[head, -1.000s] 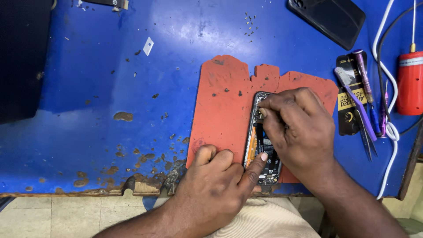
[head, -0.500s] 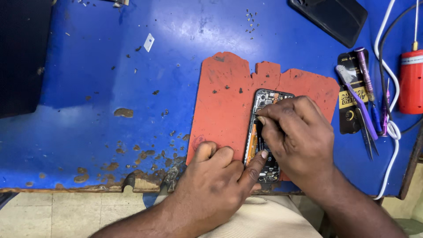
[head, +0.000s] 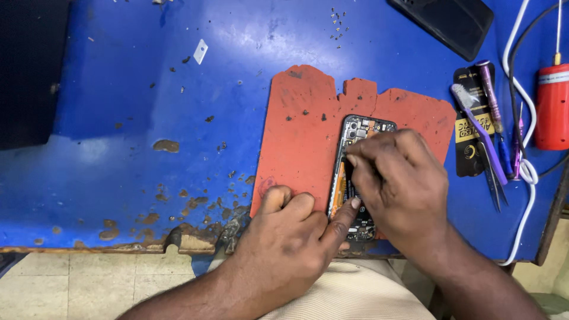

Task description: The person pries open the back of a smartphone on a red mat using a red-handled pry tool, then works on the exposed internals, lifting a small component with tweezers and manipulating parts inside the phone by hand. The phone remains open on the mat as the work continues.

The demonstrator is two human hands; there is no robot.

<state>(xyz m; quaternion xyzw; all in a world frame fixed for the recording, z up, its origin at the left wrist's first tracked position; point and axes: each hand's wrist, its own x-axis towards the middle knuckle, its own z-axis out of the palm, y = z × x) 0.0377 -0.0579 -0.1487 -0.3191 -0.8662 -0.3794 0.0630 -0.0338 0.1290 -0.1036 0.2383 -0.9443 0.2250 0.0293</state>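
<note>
An opened phone [head: 357,131] with its insides exposed lies upright on a worn red mat [head: 302,130] on the blue bench. My left hand [head: 290,237] rests on the mat's lower edge, knuckles bent, its index fingertip pressing the phone's lower left side. My right hand [head: 403,184] covers most of the phone, fingers curled and pinched over its left edge near an orange strip [head: 339,191]. Whether the fingers hold a small tool or part is hidden.
To the right lie a purple brush [head: 477,130], screwdrivers and tweezers [head: 495,178] on a black card, a red cylinder [head: 551,106] and white cable [head: 524,172]. A dark device [head: 444,18] sits at the top; tiny screws [head: 336,24] lie scattered. The bench's chipped front edge [head: 178,240] is near.
My right hand has slid down the phone from its top end, uncovering the camera area. My left hand has stayed put.
</note>
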